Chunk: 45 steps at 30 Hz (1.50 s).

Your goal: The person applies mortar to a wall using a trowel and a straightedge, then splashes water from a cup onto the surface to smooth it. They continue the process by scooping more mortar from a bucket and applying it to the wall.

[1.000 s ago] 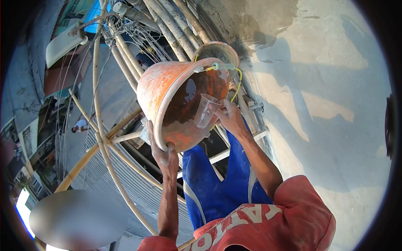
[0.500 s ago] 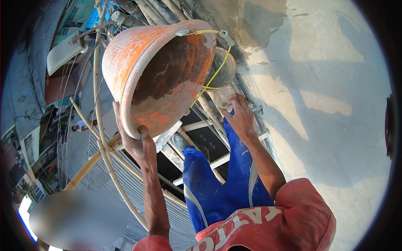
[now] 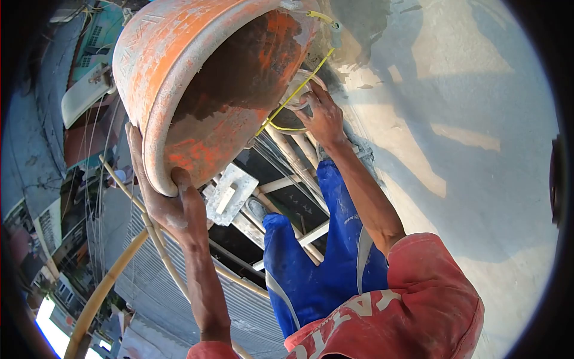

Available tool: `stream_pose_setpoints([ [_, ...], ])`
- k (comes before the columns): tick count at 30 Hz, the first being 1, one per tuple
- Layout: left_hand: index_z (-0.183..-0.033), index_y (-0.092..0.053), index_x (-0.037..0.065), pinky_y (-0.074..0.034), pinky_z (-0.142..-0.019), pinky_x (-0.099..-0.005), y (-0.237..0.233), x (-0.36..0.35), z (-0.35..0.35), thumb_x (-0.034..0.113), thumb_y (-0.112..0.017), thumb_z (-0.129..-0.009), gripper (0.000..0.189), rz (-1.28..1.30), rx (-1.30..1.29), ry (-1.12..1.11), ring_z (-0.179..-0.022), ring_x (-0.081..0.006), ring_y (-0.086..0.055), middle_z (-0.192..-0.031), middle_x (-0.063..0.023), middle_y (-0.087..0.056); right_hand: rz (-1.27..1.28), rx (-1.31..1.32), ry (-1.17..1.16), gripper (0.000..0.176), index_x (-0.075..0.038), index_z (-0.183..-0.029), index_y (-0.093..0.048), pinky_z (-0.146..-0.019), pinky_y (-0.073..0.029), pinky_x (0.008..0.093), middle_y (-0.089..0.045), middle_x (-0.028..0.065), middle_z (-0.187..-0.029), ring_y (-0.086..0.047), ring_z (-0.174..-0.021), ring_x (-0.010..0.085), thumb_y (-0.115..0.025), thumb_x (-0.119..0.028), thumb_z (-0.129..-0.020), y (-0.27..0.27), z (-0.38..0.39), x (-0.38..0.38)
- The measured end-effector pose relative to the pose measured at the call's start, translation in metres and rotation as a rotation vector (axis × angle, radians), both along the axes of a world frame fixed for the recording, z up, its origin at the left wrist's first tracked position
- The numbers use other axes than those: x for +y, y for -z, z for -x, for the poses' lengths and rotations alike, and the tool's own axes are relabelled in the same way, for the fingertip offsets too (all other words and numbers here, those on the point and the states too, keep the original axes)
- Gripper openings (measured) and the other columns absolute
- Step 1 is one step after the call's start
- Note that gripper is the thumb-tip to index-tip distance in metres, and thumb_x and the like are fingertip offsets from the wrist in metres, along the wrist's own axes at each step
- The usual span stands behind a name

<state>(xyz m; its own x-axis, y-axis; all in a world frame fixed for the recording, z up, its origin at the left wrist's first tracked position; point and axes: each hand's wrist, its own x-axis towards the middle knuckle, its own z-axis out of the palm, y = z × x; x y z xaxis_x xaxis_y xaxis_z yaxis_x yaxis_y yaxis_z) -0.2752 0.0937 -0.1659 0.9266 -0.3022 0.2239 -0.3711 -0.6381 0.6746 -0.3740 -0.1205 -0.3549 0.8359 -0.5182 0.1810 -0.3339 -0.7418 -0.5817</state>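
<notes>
A large orange bucket [image 3: 158, 66], crusted with grey mortar, hangs tilted with its mouth facing me. My left hand [image 3: 170, 203] grips its lower rim, thumb inside and fingers along the outer wall. Wet grey residue coats the inside, and a yellow cord handle [image 3: 302, 84] runs across the mouth. My right hand [image 3: 326, 116] is closed on a small pale cup [image 3: 296, 96], partly behind the cord. Behind that cup is a second, smaller bucket [image 3: 286, 121], mostly hidden by the orange one.
A plastering float [image 3: 234, 194] lies on the bamboo and plank scaffold [image 3: 287, 182], with dark gaps between the poles. To the right stands a grey plastered wall [image 3: 466, 119]. Bamboo poles [image 3: 107, 287], wires and a corrugated roof [image 3: 173, 269] are at left, far below.
My left hand has brought the orange bucket nearer and to the left, uncovering the float. My right hand has moved the cup up and left, over the smaller bucket.
</notes>
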Motion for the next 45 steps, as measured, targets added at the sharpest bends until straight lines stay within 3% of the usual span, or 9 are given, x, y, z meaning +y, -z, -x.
stream_pose_setpoints([
  [6,-0.132,-0.035,-0.001,-0.027,-0.105,-0.0425,-0.007,-0.013,-0.003,0.033,-0.055,-0.086,0.061,0.045,-0.037,0.066,-0.129,-0.0300,-0.030,-0.137,-0.0187,-0.035,-0.006,-0.039,-0.033,0.028,-0.007,-0.084,-0.057,-0.074,-0.051,0.0371,-0.052,0.0086,-0.116,-0.058,-0.096,0.0287,-0.075,-0.017,-0.065,-0.014,0.002,0.000],
  [9,-0.122,-0.046,-0.004,-0.042,-0.085,-0.0303,-0.008,-0.012,0.001,0.002,-0.053,-0.077,0.045,-0.034,-0.076,0.010,-0.097,-0.0187,-0.055,-0.106,-0.0124,-0.057,-0.024,-0.075,-0.021,0.027,-0.008,-0.083,-0.056,-0.073,-0.052,0.0367,-0.055,0.0110,-0.113,-0.059,-0.093,0.0292,-0.074,-0.017,-0.066,-0.019,0.008,0.000],
  [12,-0.125,-0.043,-0.003,-0.040,-0.090,-0.0326,-0.011,-0.019,0.005,0.003,-0.052,-0.079,0.047,-0.033,-0.073,0.065,-0.104,-0.0196,-0.052,-0.116,-0.0133,-0.053,-0.044,-0.110,0.003,0.026,-0.007,-0.082,-0.057,-0.071,-0.052,0.0360,-0.057,0.0129,-0.108,-0.061,-0.090,0.0292,-0.075,-0.016,-0.066,-0.018,0.016,-0.001],
  [14,-0.132,-0.037,0.000,-0.028,-0.104,-0.0440,-0.013,-0.026,0.009,0.037,-0.052,-0.087,0.060,0.039,-0.032,0.094,-0.129,-0.0323,-0.030,-0.137,-0.0183,-0.034,-0.044,-0.124,0.024,0.026,-0.006,-0.081,-0.057,-0.070,-0.052,0.0354,-0.058,0.0125,-0.107,-0.061,-0.089,0.0288,-0.075,-0.015,-0.065,-0.017,0.019,-0.003],
  [18,-0.132,-0.037,0.002,-0.029,-0.104,-0.0446,-0.013,-0.034,0.013,0.044,-0.047,-0.088,0.062,0.063,-0.135,0.189,-0.129,-0.0342,-0.029,-0.138,-0.0198,-0.032,-0.085,-0.165,0.045,0.026,-0.005,-0.081,-0.056,-0.068,-0.053,0.0338,-0.059,0.0129,-0.103,-0.062,-0.084,0.0265,-0.075,-0.013,-0.065,-0.017,0.022,-0.003],
  [29,-0.130,-0.039,0.001,-0.030,-0.104,-0.0443,-0.031,-0.047,0.020,0.025,-0.050,-0.089,0.049,0.040,-0.280,0.291,-0.130,-0.0298,-0.030,-0.140,-0.0156,-0.031,-0.094,-0.268,0.072,0.027,-0.004,-0.084,-0.057,-0.067,-0.053,0.0305,-0.060,0.0115,-0.094,-0.063,-0.078,0.0247,-0.075,-0.006,-0.064,-0.030,0.023,-0.011],
  [34,-0.132,-0.034,-0.001,-0.029,-0.104,-0.0433,-0.029,-0.044,0.022,0.021,-0.055,-0.086,0.055,0.085,-0.179,0.223,-0.129,-0.0341,-0.030,-0.139,-0.0213,-0.029,-0.176,-0.243,0.058,0.025,-0.002,-0.085,-0.057,-0.069,-0.053,0.0306,-0.058,0.0130,-0.103,-0.063,-0.083,0.0234,-0.072,-0.002,-0.065,-0.028,0.038,-0.017],
  [38,-0.122,-0.042,-0.006,-0.035,-0.096,-0.0358,-0.022,-0.035,0.026,0.003,-0.049,-0.080,0.043,0.179,0.169,-0.067,-0.113,-0.0237,-0.046,-0.123,-0.0183,-0.045,-0.349,-0.236,0.133,0.029,-0.005,-0.085,-0.056,-0.074,-0.052,0.0341,-0.054,0.0146,-0.116,-0.061,-0.092,0.0260,-0.075,-0.005,-0.063,-0.021,0.054,-0.019],
  [45,-0.116,-0.041,-0.003,-0.038,-0.088,-0.0326,0.013,0.015,0.026,-0.003,-0.045,-0.073,0.043,0.694,0.596,-0.473,-0.102,-0.0192,-0.046,-0.111,-0.0112,-0.046,-0.349,-0.240,0.157,0.022,-0.002,-0.082,-0.058,-0.073,-0.054,0.0316,-0.051,0.0175,-0.120,-0.061,-0.096,0.0251,-0.073,-0.004,-0.066,0.000,0.097,-0.021],
])
